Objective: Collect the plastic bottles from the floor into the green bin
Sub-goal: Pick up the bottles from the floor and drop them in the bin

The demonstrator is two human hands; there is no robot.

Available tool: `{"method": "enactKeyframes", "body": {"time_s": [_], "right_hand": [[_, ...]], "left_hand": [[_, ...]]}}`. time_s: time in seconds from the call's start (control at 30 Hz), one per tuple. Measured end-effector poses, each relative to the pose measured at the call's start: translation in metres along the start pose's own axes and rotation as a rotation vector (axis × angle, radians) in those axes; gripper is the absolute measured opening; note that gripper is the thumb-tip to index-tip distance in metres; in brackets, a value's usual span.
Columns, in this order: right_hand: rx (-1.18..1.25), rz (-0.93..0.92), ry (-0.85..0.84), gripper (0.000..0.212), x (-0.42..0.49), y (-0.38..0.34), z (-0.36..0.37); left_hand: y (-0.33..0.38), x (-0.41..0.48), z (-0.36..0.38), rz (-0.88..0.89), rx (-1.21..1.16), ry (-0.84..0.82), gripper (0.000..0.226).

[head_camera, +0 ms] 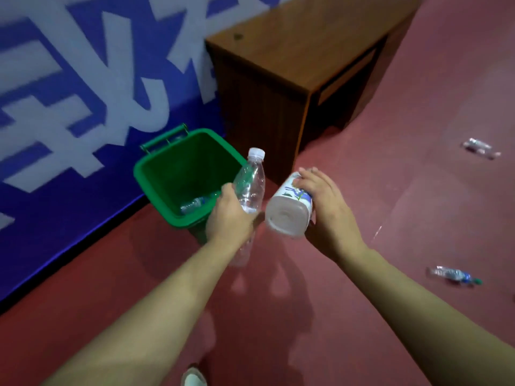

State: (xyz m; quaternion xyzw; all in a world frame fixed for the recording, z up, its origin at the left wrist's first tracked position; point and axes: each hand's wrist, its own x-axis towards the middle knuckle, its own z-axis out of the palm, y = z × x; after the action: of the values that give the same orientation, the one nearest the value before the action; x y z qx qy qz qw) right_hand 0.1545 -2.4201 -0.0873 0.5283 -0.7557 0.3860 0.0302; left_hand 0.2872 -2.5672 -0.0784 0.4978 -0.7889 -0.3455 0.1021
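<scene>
Clear bottle [250,183] being gripped by left hand [229,215]; right hand [323,200] is grasping white bottle [289,208] beside green bin [167,174].

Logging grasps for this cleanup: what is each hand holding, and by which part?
The left hand grips a clear capped bottle round its lower body; right hand grips a wide labelled bottle round its side.
</scene>
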Motion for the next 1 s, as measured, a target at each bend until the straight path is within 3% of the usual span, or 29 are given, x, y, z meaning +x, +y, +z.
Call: {"method": "enactKeyframes", "body": {"time_s": [0.2, 0.37, 0.5, 0.63, 0.73, 0.87, 1.0], "right_hand": [[-0.129, -0.374, -0.009, 0.055, 0.075, -0.114, -0.027], [-0.241, -0.491, -0.023, 0.058, 0.124, -0.199, -0.003], [-0.255, -0.384, -0.078, 0.072, 0.155, -0.245, 0.029], [-0.247, -0.313, -0.065, 0.058, 0.181, -0.278, 0.066], [-0.214, -0.287, -0.092, 0.061, 0.199, -0.301, 0.099], [0.008, -0.218, -0.204, 0.063, 0.238, -0.303, 0.127], [0.291, -0.006, -0.333, 0.068, 0.299, -0.305, 0.146]], "left_hand": [[0.004, -0.015, -0.148, 0.025, -0.072, 0.067, 0.074], [-0.03, -0.01, -0.242, 0.025, -0.114, 0.05, 0.078], [-0.079, 0.015, -0.296, 0.011, -0.125, 0.022, 0.076], [-0.105, 0.049, -0.334, 0.005, -0.306, -0.078, 0.069], [-0.104, 0.079, -0.353, -0.003, -0.455, -0.172, 0.072], [-0.104, 0.124, -0.364, -0.003, -0.473, -0.212, 0.076], [-0.101, 0.183, -0.374, 0.0, -0.483, -0.199, 0.053]]}}
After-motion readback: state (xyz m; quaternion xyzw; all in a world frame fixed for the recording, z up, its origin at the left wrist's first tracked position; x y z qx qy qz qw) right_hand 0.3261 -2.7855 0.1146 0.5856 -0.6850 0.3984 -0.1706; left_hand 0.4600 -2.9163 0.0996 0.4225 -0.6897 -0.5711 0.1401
